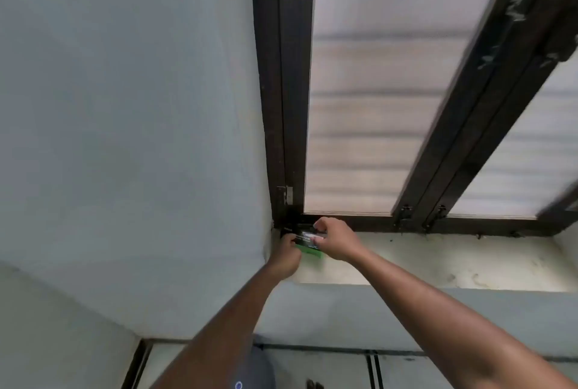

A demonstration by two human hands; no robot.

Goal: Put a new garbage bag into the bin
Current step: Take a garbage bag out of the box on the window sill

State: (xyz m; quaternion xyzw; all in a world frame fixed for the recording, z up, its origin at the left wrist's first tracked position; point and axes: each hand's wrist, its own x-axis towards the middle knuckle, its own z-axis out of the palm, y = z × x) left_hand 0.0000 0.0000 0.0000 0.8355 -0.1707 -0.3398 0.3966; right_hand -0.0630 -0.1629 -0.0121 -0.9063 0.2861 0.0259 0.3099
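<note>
A small black and green pack of garbage bags (308,243) lies in the left corner of a pale window sill (438,260), against the dark window frame. My left hand (286,255) grips the pack's left end from below. My right hand (336,240) pinches its top right side, fingers curled over it. Much of the pack is hidden by both hands. The view is slightly blurred. No bin can be made out for certain.
A grey wall (125,138) stands on the left. Frosted window panes (375,107) in dark frames (291,75) rise above the sill. Tiled floor (328,370) shows below, with a grey rounded object (261,366) under my left forearm.
</note>
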